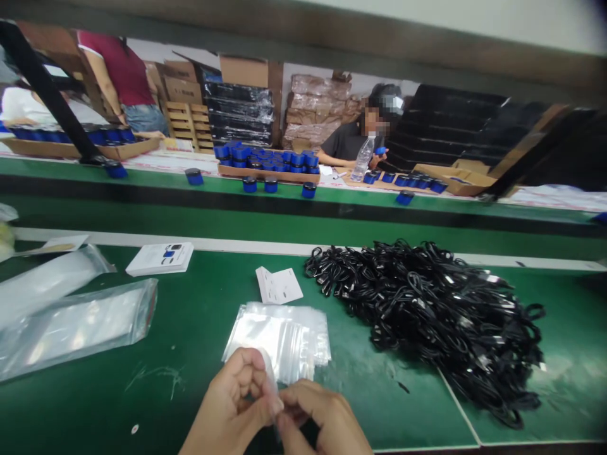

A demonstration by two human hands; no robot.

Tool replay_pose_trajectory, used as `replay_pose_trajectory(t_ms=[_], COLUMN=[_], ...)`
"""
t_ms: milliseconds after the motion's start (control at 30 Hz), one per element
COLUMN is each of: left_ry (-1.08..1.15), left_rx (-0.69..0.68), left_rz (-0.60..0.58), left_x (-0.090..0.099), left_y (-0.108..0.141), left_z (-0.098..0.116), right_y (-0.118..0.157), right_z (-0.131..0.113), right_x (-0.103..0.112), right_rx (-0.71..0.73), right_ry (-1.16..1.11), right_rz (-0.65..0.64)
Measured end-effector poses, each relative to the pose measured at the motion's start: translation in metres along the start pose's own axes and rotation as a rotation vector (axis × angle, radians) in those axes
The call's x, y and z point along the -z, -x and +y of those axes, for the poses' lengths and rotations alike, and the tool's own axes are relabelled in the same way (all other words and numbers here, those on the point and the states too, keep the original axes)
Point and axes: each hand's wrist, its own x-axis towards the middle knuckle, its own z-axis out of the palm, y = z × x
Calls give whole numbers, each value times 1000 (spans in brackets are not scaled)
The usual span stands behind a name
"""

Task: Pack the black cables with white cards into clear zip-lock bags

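Both of my hands meet low in the middle of the view, pinching a small clear plastic bag seen almost edge-on. My left hand grips it from the left with its fingers curled. From the right, my right hand has thumb and fingertips closed at the bag's near edge. Whether anything is inside the bag, I cannot tell. Just beyond my hands lies a spread stack of clear plastic bags. A folded white leaflet rests behind that stack.
A large heap of black cables covers the right. On the left lie long packs of plastic bags and a stack of printed leaflets. Blue-and-black items stand on a conveyor. A co-worker sits across.
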Motion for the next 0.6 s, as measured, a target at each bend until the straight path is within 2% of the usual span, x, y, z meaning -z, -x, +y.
replay_pose_trajectory(t_ms=[167,367,467,600], left_ry=[-1,9,-36,-119], left_rx=[47,39,54,49], left_rz=[-78,-22,-18,16], left_x=[3,-2,-2,-2], left_y=[2,5,4,3], left_z=[8,9,8,7], right_y=[1,3,6,8], right_z=[-6,-2,2,5], right_x=[2,3,-1,-5], right_rx=[-49,21,115,131], right_ry=[-42,25,123,162], right_rz=[-31,-71,-50,-37])
